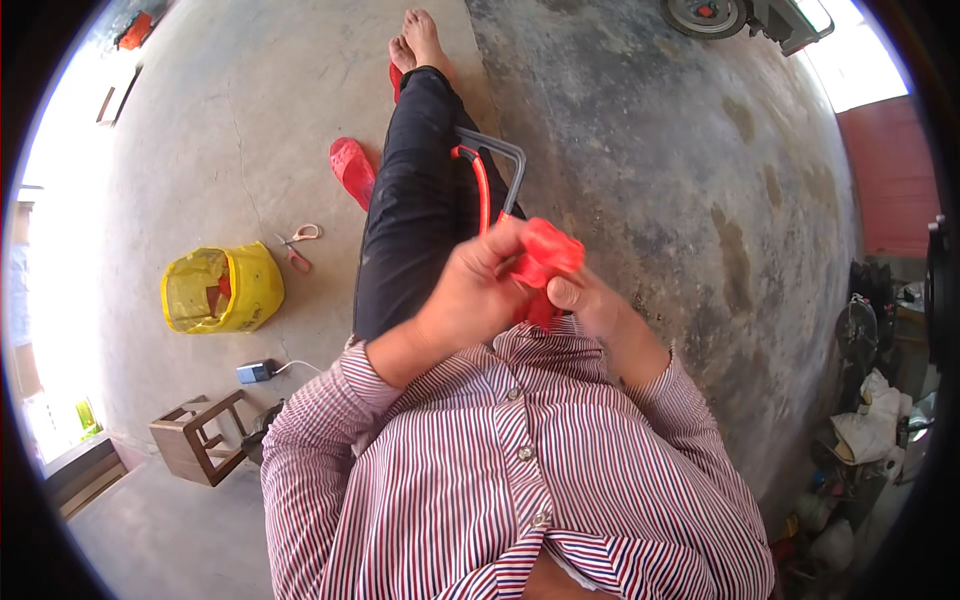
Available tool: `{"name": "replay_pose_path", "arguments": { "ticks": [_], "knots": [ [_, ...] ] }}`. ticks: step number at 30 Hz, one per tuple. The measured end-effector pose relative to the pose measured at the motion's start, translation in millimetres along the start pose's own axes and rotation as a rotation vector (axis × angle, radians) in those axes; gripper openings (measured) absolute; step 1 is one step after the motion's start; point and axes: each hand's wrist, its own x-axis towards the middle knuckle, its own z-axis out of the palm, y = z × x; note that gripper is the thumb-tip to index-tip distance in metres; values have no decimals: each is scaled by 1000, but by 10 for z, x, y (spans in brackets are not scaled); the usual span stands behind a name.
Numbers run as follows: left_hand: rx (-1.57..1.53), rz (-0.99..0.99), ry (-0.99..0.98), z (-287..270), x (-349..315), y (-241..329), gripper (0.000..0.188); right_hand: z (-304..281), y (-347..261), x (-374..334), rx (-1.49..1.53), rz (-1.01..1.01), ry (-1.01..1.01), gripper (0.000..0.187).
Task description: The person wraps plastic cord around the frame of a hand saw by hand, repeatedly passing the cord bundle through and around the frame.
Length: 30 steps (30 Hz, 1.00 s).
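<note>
Two hands on one red plastic piece (545, 255) in the head view, I see it held up over the lap, just in front of the striped shirt (500, 470). Left hand (470, 295) fingers clenched on its left side, right hand (590, 300) fingers gripping from below. Red-and-grey frame (490, 165) rests on the thigh beyond. Yellow bucket (225, 290), scissors (298, 243), red sandal (352, 170) on the floor, left.

Home yard: concrete floor (640, 150), wooden stool (197, 437), sandal (352, 170).
</note>
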Motion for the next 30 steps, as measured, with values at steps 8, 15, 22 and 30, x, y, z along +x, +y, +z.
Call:
{"name": "replay_pose_path", "arguments": {
  "ticks": [8, 15, 22, 30],
  "knots": [
    [250, 418, 143, -632, 622, 108, 15, -674, -319, 625, 232, -133, 114, 44],
    [1858, 600, -24, -947, 779, -99, 10, -490, -175, 863, -852, -298, 324, 37],
    [1733, 303, 7, -675, 882, -411, 19, -443, 126, 983, -1194, -344, 433, 41],
    [1270, 386, 183, -632, 626, -252, 38, -543, -97, 666, -323, -144, 500, 29]
  ]
}}
